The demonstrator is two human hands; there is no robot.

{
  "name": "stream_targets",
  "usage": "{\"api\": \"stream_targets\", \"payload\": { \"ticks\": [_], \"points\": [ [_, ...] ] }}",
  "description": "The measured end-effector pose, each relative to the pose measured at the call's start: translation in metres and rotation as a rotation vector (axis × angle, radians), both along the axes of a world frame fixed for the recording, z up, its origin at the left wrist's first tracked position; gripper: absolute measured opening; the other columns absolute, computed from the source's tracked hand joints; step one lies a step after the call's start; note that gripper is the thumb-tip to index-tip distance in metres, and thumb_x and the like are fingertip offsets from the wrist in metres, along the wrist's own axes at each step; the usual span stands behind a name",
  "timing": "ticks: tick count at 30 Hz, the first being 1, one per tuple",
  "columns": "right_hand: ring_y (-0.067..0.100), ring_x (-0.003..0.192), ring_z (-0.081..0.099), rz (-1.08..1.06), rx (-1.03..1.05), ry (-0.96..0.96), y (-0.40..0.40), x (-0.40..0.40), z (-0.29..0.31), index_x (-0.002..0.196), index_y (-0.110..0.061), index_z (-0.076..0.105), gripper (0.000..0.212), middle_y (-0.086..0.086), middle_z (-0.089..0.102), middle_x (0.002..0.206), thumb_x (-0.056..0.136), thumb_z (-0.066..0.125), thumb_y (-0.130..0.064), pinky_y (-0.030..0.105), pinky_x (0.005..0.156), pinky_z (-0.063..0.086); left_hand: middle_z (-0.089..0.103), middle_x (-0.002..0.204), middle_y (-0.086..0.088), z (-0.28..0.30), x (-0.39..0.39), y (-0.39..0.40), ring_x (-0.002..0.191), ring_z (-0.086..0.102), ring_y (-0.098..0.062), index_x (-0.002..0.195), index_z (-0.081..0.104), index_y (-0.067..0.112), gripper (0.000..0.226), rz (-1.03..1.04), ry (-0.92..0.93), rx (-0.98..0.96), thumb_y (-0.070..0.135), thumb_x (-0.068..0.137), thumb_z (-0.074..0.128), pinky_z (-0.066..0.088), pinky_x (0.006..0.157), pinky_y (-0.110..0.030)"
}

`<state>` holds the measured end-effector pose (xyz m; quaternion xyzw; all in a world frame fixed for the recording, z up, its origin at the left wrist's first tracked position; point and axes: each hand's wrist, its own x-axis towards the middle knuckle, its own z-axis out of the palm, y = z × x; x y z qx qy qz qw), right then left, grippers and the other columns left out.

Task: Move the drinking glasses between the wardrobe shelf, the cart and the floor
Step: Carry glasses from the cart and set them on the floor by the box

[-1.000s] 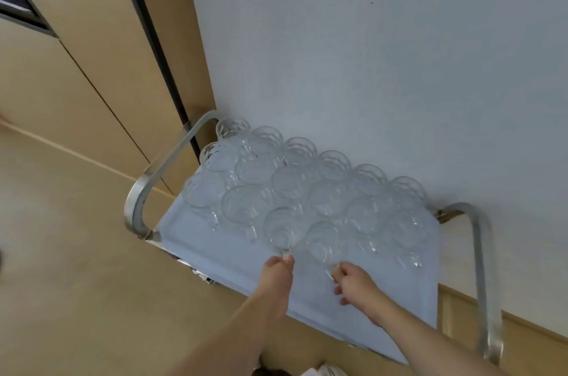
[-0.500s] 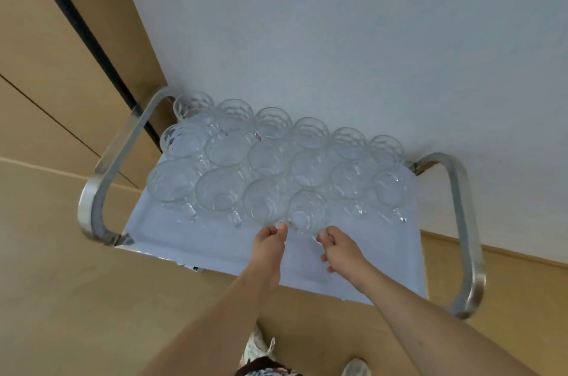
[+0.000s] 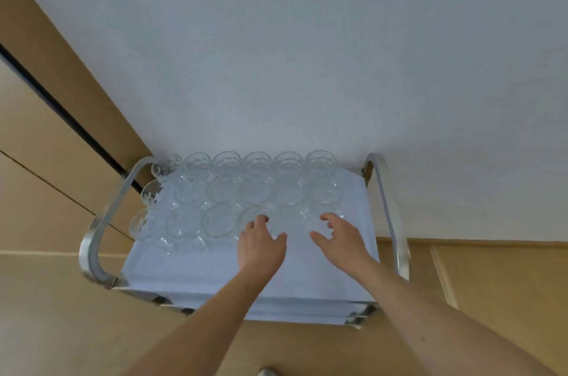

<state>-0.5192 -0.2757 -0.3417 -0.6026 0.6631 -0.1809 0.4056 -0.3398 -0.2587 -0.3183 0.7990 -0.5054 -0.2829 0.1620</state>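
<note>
Several clear drinking glasses (image 3: 255,191) stand packed in rows on the cart's (image 3: 215,277) pale blue top, against the wall. My left hand (image 3: 261,242) reaches over the front row with its thumb spread, fingertips on the rim of a front glass (image 3: 250,214). Just to the right, my right hand (image 3: 339,237) hovers with thumb out and fingers loosely bent, beside the front-right glasses (image 3: 307,216). Neither hand plainly grips a glass. Clear glass between the hands is hard to make out.
Curved metal handles rise at the cart's left end (image 3: 95,237) and right end (image 3: 390,213). A white wall (image 3: 307,68) stands directly behind the cart. Wooden wardrobe panels (image 3: 40,130) lie to the left, and tan floor (image 3: 61,329) surrounds the cart.
The view has swung to face the cart squarely. Both hands have moved apart and spread their fingers; before, their fingertips were close together at the front glasses.
</note>
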Motion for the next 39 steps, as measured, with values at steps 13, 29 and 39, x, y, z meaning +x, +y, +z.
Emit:
{"api": "stream_targets", "payload": {
  "ticks": [13, 29, 39],
  "points": [
    [0.029, 0.137, 0.036, -0.383, -0.264, 0.422, 0.102, -0.313, 0.053, 0.152, -0.027, 0.038, 0.066, 0.003, 0.046, 0.149, 0.095, 0.056, -0.053, 0.041, 0.113, 0.032, 0.023, 0.164, -0.008, 0.061, -0.327, 0.006, 0.151, 0.019, -0.030, 0.152, 0.034, 0.027, 0.058, -1.006, -0.312, -0.419, 0.047, 0.100, 0.050, 0.024, 0.120, -0.048],
    [0.034, 0.144, 0.033, -1.121, 0.116, 0.615, 0.326, -0.532, 0.052, 0.156, -0.030, 0.027, 0.080, 0.012, 0.033, 0.160, 0.090, 0.056, -0.064, 0.046, 0.114, 0.032, 0.026, 0.163, -0.007, 0.040, -0.655, 0.136, 0.149, 0.023, -0.029, 0.154, 0.030, 0.027, 0.069, -1.817, -0.138, -0.495, 0.058, 0.096, 0.050, 0.028, 0.119, -0.050],
    [0.030, 0.143, 0.034, -1.401, 0.200, 0.628, 0.307, -0.666, 0.068, 0.155, -0.030, 0.029, 0.078, 0.007, 0.035, 0.159, 0.091, 0.059, -0.062, 0.046, 0.114, 0.036, 0.026, 0.164, -0.008, 0.054, -0.840, 0.103, 0.149, 0.023, -0.030, 0.154, 0.031, 0.026, 0.067, -2.055, -0.064, -0.515, 0.057, 0.097, 0.050, 0.029, 0.119, -0.048]
  ]
}}
